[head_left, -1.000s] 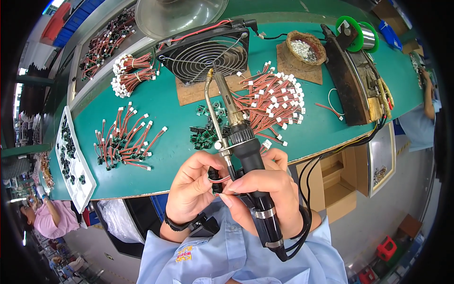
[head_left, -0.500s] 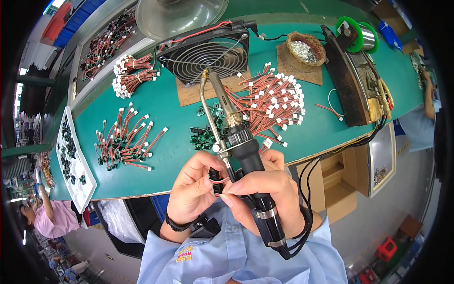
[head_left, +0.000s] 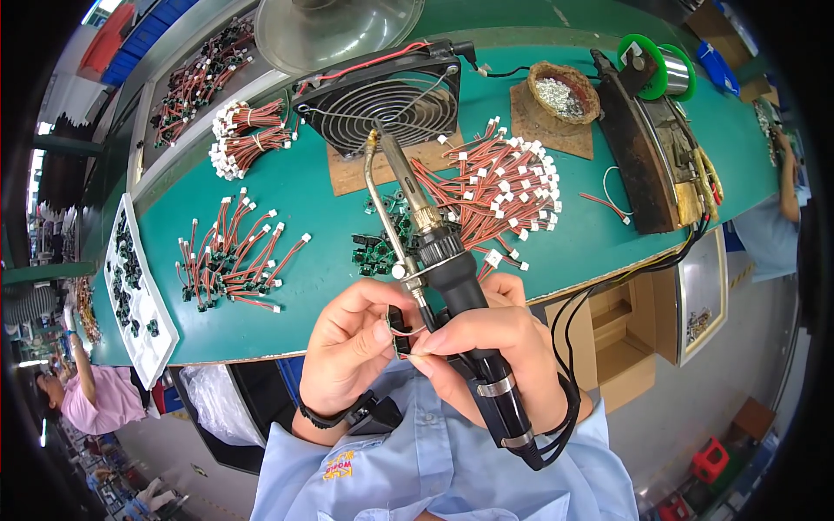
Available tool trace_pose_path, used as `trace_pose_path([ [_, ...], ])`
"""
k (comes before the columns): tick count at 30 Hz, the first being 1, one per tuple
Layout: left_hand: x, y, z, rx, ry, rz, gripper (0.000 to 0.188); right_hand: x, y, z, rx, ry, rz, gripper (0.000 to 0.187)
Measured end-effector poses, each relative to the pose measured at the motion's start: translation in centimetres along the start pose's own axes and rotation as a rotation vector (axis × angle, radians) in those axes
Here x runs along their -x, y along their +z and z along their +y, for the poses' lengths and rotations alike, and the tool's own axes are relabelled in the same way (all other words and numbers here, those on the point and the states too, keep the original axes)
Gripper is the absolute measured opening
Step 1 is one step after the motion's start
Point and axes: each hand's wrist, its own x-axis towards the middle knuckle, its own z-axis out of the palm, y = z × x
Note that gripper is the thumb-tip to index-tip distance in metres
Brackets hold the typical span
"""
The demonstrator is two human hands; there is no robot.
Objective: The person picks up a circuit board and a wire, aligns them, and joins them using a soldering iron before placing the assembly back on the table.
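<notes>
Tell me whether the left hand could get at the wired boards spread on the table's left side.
Probably yes: nothing seems to stand between the left hand and the wired boards. It grips a small board, though, so it would likely have to let go first.

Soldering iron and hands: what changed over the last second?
The soldering iron swung slightly: tip leftward, cable end rightward. The small black part in the left hand appears to have turned a little. Nothing newly grasped or released; the right hand keeps the iron. Fan and wire bunch stayed put.
</notes>
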Motion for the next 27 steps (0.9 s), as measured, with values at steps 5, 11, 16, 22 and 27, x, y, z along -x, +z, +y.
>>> trace_pose_path([
  [5,0.1,0.4,0.3,-0.052,0.001,0.035,0.027,0.1,-0.1,0.1,-0.004,0.0,-0.012,0.039],
  [11,0.1,0.3,0.3,0.025,-0.026,-0.016,0.025,0.1,-0.2,0.2,0.011,-0.029,-0.037,0.039],
  [16,0.1,0.0,0.5,-0.068,0.039,-0.031,0.023,0.0,0.2,0.2,-0.073,-0.012,0.051,0.041],
  [22,0.3,0.5,1.5,-0.228,0.016,-0.021,0.018,0.8,0.4,0.6,-0.231,0.202,0.098,0.04],
  [27,0.2,1.2,0.9,-0.263,0.015,0.118,0.019,1.2,0.2,0.4,-0.292,0.372,0.137,0.04],
])
